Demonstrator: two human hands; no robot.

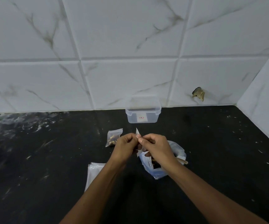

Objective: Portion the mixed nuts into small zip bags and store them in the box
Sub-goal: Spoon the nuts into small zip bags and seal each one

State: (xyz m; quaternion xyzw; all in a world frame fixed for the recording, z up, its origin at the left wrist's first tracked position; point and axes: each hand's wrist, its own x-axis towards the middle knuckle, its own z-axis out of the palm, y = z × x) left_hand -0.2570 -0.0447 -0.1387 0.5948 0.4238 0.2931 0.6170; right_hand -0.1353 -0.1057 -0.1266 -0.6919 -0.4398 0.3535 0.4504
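Both hands pinch the top edge of a small clear zip bag [137, 133] held above the black counter; my left hand [125, 146] grips it from the left and my right hand [156, 147] from the right. Most of this bag is hidden between the fingers. A filled small zip bag of mixed nuts [112, 137] lies flat just left of my left hand. Under my right wrist stands the large open plastic bag of nuts [158, 167], with a wooden spoon handle [182, 161] sticking out. The clear plastic box [143, 114] stands open against the wall.
A stack of unused zip bags [93, 173] lies beneath my left forearm. The black counter [50, 159] is scratched and dusty. White marbled tiles form the back wall, with a side wall at the right [263, 101] and a chipped hole [198, 93].
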